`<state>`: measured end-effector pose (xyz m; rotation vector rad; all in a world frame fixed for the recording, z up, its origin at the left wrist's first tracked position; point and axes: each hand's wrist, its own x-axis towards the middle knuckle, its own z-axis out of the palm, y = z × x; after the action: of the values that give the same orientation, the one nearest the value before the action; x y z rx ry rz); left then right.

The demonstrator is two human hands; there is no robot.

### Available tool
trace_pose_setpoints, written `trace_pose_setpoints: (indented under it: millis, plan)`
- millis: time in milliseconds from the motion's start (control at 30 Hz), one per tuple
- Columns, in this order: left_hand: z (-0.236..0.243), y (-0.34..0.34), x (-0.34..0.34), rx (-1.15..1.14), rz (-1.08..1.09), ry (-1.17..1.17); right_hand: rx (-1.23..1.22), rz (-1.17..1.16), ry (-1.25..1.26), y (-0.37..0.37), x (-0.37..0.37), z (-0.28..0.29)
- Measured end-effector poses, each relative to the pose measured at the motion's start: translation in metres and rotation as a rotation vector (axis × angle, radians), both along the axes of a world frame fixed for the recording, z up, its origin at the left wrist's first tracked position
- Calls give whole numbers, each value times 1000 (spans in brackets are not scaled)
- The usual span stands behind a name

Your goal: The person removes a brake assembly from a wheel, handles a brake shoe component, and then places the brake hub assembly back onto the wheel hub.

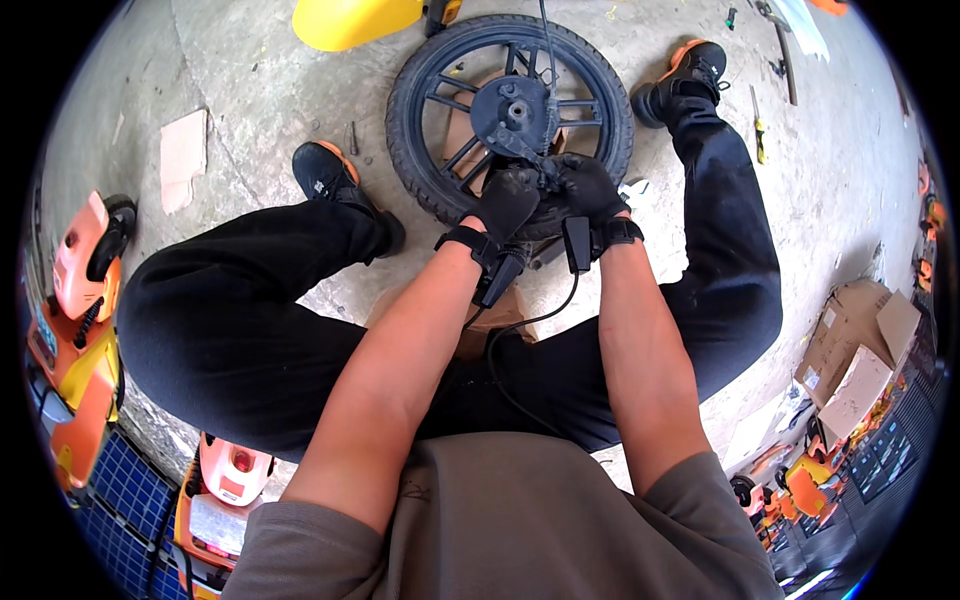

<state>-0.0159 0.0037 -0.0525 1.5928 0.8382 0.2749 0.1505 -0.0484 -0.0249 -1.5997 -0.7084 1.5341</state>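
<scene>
Between my legs a black spoked wheel with tyre [418, 110] lies flat, with a round hub plate [495, 115] at its centre and a cable running up from it. My left hand [505, 205], in a black glove, is closed at a dark metal part [544, 172] on the near side of the hub. My right hand [590, 188], also gloved, is curled at the same part from the right, over the tyre. Both hands' fingertips are partly hidden, so exactly what each pinches is unclear. Black boxes with cables are strapped to both wrists.
A yellow body panel [350, 20] is at the top. Cardboard [183, 155], a yellow-handled screwdriver [760, 135] and small tools lie on the concrete floor [250, 130]. Orange vehicle parts [80, 300] stand left; torn boxes [845, 350] and more orange parts are right.
</scene>
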Motion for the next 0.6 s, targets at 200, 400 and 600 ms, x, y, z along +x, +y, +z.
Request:
trace_pose_setpoints:
  millis: [200,400,600]
  plan:
    - [9,5,2,618,-217,240,-39,42,-75,1,3,4]
    - [12,6,0,271,-186,91,-20,-40,2,-2,3,-5]
    - [13,8,-1,-120,27,132,-31,6,-30,1,2,-1]
